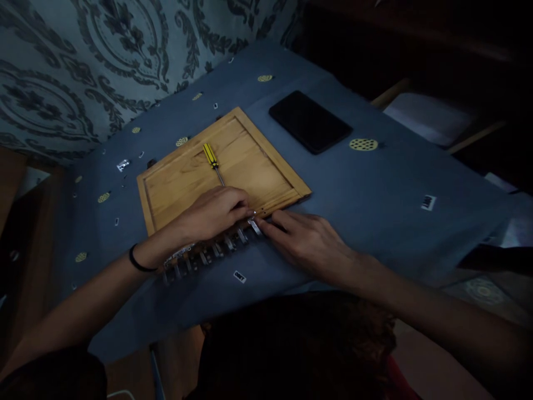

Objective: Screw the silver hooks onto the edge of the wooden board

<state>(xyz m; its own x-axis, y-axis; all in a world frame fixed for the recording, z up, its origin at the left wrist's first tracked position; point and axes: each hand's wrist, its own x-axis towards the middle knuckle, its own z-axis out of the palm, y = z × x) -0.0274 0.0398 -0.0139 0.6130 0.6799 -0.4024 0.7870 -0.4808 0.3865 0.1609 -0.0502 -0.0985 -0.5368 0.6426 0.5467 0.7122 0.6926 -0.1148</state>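
Note:
A framed wooden board (195,183) lies flat on the cloth-covered table, with a row of small metal hooks (217,250) along its near edge. My left hand (216,211), a black band at its wrist, rests over that edge. Its thumb and index finger pinch beside the rightmost metal hook (254,226); a tiny shiny bit shows at the tips, too small to name. From the right, my right hand (310,241) holds that same hook with its fingertips. A yellow-and-black screwdriver (210,156) lies on the board, its shaft end hidden behind my left hand.
A black phone or tablet (310,121) lies beyond the board to the right. One loose metal piece (123,165) with tiny bits nearby sits left of the board. The blue patterned tablecloth (395,211) reaches the table's near edge, close to my body. Patterned fabric (120,50) borders the far side.

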